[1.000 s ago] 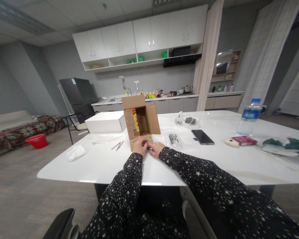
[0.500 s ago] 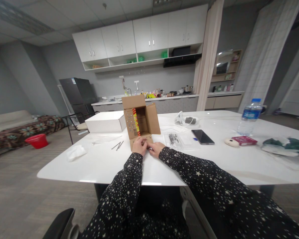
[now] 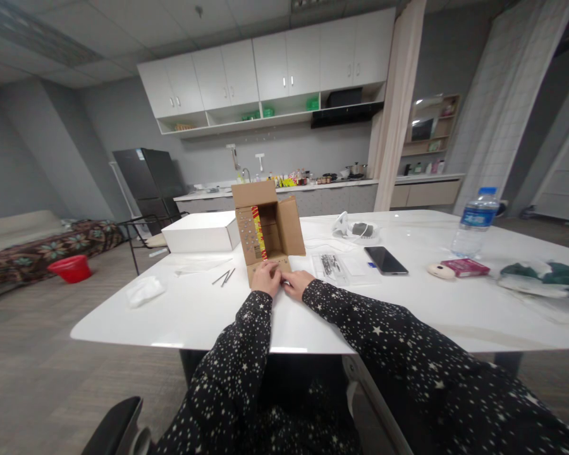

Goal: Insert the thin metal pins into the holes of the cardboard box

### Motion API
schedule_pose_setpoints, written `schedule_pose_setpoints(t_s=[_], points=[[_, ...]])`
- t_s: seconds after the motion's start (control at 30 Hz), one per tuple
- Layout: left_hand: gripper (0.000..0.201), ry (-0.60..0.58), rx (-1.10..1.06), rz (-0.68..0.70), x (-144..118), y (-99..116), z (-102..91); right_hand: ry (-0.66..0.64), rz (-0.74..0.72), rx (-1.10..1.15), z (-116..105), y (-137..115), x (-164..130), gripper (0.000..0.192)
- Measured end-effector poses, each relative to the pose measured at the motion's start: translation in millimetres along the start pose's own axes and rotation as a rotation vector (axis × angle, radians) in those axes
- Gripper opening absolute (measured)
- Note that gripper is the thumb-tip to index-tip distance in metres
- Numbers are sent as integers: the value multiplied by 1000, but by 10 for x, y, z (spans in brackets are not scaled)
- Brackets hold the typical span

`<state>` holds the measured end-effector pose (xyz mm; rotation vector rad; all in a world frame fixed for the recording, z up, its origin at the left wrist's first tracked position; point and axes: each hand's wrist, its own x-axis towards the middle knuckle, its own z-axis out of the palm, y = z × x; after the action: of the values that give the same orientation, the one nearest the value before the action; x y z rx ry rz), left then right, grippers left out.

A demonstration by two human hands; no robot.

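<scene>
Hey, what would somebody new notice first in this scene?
Probably the open cardboard box standing mid-table, with the left hand and right hand meeting at its lower flap. Next, the water bottle far right and the dark phone lying between them.

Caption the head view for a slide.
Both hands, left hand and right hand, meet at the open cardboard box on a white table.

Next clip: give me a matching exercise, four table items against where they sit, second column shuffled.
Items:
1. cardboard box
2. water bottle
3. phone
4. white box

Places:
A. far right of the table
B. left of the cardboard box
C. just beyond both hands
D. flat, right of the clear bag of small parts

Pairs: 1-C, 2-A, 3-D, 4-B
</scene>
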<state>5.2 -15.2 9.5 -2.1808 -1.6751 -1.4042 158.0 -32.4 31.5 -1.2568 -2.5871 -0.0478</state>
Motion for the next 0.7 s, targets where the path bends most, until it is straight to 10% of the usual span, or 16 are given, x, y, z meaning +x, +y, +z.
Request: schedule_pose_setpoints(t_s=[0.7], points=[[25, 0, 30, -48, -3, 21, -18, 10, -11, 6, -3, 4, -3, 32]])
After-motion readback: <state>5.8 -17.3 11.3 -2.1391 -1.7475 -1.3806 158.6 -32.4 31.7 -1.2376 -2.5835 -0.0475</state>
